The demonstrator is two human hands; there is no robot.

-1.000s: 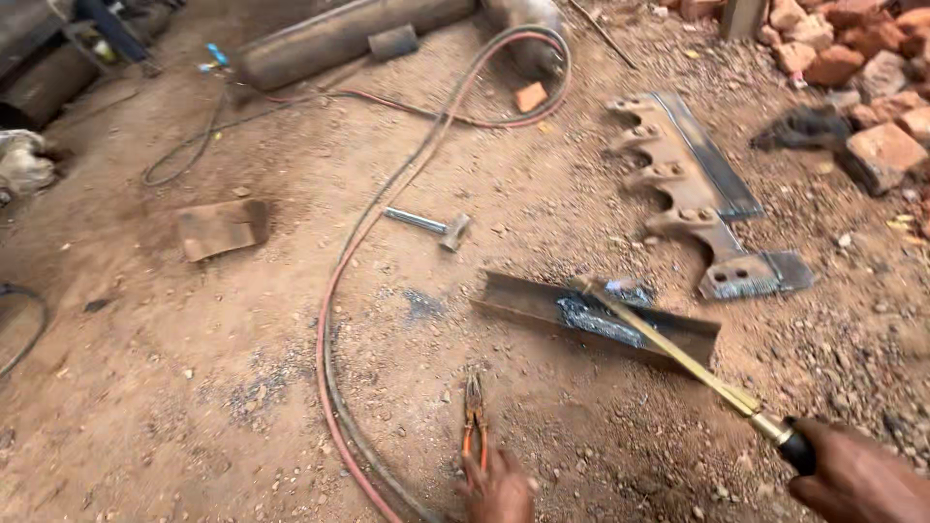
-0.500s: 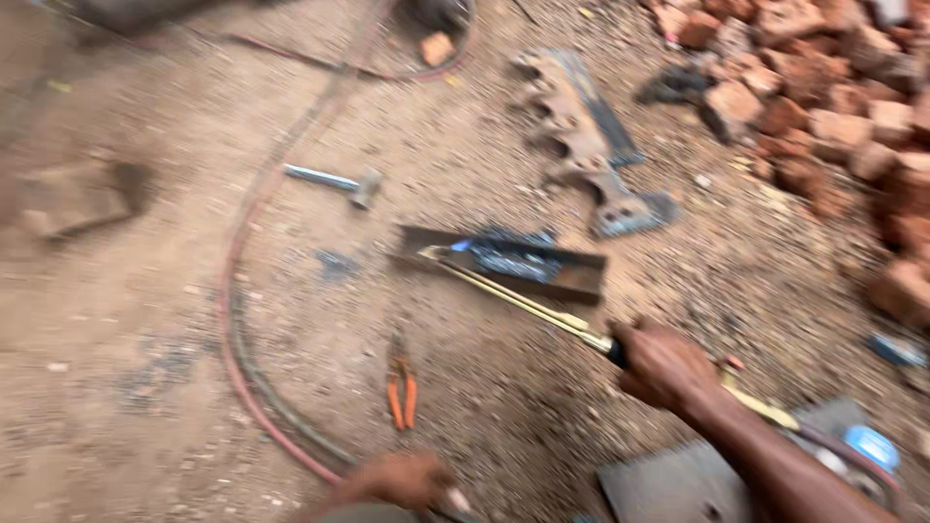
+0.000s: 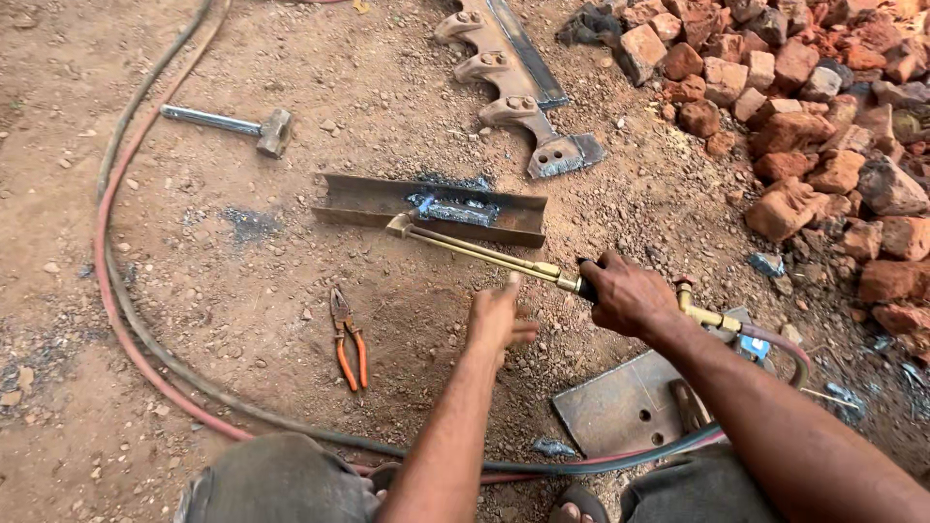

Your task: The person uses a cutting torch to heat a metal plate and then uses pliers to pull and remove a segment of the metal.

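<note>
My right hand (image 3: 628,293) grips the handle of a brass cutting torch (image 3: 475,251). Its long tube runs up and left, and the tip rests by the front edge of a rusty steel channel (image 3: 368,201) that lies on the dirt with a burnt, shiny patch on it. My left hand (image 3: 498,319) hovers empty just below the torch tube, fingers extended forward. Orange-handled pliers (image 3: 348,343) lie on the ground to its left.
A red and a dark hose (image 3: 108,261) curve along the left and back under my knees. A hammer (image 3: 254,126) lies at upper left, a toothed metal part (image 3: 515,97) above, broken bricks (image 3: 804,116) at right, a steel plate (image 3: 620,412) with holes by my right leg.
The view has swung closer over the channel. My left hand rose from near the pliers to just under the torch tube. My right hand kept its grip on the torch.
</note>
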